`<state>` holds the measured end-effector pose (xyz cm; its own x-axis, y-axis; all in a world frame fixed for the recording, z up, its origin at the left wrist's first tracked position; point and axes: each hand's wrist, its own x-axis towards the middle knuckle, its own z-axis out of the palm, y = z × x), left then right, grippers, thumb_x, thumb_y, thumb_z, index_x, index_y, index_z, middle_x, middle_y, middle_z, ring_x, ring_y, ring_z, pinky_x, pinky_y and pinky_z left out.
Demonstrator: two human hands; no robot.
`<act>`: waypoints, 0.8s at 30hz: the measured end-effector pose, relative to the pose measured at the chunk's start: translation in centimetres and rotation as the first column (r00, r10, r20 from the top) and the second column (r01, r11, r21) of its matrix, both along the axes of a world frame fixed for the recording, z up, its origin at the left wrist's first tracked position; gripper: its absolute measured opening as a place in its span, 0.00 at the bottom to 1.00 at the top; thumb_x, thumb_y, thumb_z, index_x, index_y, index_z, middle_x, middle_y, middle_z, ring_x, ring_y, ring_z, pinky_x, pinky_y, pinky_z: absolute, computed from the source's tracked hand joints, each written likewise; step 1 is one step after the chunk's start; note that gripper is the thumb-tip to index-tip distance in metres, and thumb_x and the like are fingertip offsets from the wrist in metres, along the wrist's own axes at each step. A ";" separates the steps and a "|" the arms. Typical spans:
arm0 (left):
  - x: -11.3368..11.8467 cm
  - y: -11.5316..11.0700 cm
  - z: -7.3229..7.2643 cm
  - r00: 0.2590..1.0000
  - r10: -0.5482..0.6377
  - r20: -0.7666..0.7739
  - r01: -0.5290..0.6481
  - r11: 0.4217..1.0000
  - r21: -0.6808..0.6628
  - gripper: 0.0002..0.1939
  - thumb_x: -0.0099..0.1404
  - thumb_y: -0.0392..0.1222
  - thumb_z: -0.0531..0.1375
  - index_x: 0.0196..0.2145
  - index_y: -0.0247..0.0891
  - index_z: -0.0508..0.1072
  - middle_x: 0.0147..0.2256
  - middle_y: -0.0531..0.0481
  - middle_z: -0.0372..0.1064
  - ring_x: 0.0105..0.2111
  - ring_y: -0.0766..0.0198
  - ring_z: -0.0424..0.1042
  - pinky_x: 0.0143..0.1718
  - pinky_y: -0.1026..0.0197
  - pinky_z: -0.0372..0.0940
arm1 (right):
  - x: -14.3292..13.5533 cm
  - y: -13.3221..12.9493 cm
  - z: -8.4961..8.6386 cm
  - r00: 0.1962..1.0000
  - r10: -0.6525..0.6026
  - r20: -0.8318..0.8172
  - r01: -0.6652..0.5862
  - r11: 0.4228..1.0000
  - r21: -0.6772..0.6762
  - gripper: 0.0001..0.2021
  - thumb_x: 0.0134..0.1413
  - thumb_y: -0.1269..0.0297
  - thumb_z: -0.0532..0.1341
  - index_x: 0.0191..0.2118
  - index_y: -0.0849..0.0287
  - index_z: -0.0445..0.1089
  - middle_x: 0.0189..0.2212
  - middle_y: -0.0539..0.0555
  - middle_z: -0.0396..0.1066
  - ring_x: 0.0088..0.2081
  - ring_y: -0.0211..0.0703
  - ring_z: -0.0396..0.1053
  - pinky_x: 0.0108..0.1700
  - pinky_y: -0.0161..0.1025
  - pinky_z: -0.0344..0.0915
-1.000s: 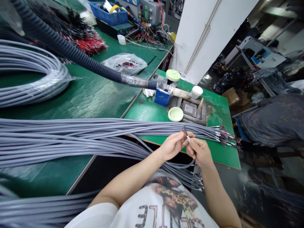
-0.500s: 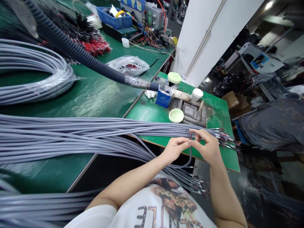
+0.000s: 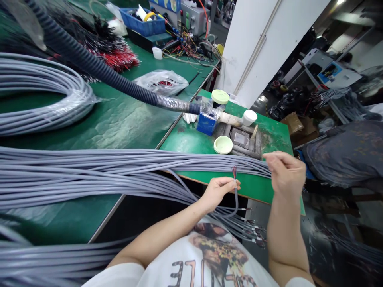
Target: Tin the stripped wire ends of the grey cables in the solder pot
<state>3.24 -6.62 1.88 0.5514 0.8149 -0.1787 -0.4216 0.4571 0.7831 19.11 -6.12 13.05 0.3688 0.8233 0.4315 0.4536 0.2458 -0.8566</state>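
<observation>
Between thumb and fingers, my left hand (image 3: 220, 191) pinches a grey cable (image 3: 236, 198) near its end, where thin red and dark wires (image 3: 234, 171) stick up. The rest of that cable curves down below the hand. My right hand (image 3: 287, 171) is raised at the right, apart from the cable, with its fingers bent together; whether something small is between them cannot be made out. Behind both hands a thick bundle of grey cables (image 3: 179, 159) runs across the green table (image 3: 191, 139), and my right hand hides its wire ends.
A black hose (image 3: 119, 81) reaches over the table to a blue box (image 3: 206, 122). Near it are a dirty metal tray (image 3: 256, 148), a pale green dish (image 3: 223, 145) and a white cup (image 3: 249, 117). More cable ends (image 3: 254, 233) hang below the table edge. A person's sleeve (image 3: 344, 153) is at the right.
My right hand has let go of the wires and moved right, away from my left hand. My left hand still holds the cable, its wires now in plain view.
</observation>
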 end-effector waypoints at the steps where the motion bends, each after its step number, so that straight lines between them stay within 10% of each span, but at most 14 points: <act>1: 0.0 0.0 -0.3 1.000 0.013 0.018 -0.013 0.999 -0.031 0.14 0.56 0.49 0.66 0.33 0.34 0.80 0.30 0.46 0.76 0.29 0.65 0.70 0.38 0.62 0.64 | -0.1 -0.2 0.0 0.993 0.069 0.097 -0.060 0.994 -0.090 0.04 0.48 0.64 0.66 0.28 0.57 0.77 0.21 0.49 0.69 0.23 0.37 0.63 0.27 0.36 0.58; 5: 0.0 0.4 -0.7 0.996 0.014 0.087 -0.016 1.000 0.018 0.13 0.58 0.49 0.65 0.30 0.33 0.79 0.28 0.48 0.74 0.29 0.67 0.68 0.36 0.64 0.62 | -1.8 -0.6 -1.5 0.899 0.296 0.324 -0.186 0.925 -0.331 0.06 0.48 0.62 0.67 0.33 0.57 0.77 0.21 0.48 0.67 0.25 0.38 0.63 0.31 0.37 0.61; 15: -0.1 0.7 -0.6 0.987 0.004 0.162 0.008 0.998 -0.069 0.14 0.57 0.48 0.66 0.29 0.31 0.77 0.28 0.49 0.72 0.26 0.70 0.66 0.32 0.66 0.62 | -3.5 -0.8 -3.6 0.933 0.193 0.305 -0.150 0.976 -0.159 0.08 0.53 0.65 0.63 0.24 0.57 0.72 0.19 0.49 0.67 0.24 0.38 0.61 0.31 0.39 0.61; 24: -0.6 1.5 -0.4 0.951 0.033 0.306 0.068 0.947 -0.314 0.17 0.52 0.47 0.70 0.35 0.30 0.77 0.29 0.46 0.74 0.26 0.68 0.71 0.31 0.65 0.67 | -1.0 -1.5 -4.5 0.872 0.249 0.422 -0.260 0.965 -0.031 0.11 0.55 0.70 0.61 0.42 0.51 0.76 0.33 0.53 0.75 0.36 0.45 0.71 0.42 0.47 0.68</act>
<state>2.67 -5.07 1.50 0.6334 0.7331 -0.2477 -0.6053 0.6689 0.4315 18.06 -7.59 8.57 -0.0717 0.8505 0.5211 0.6869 0.4209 -0.5925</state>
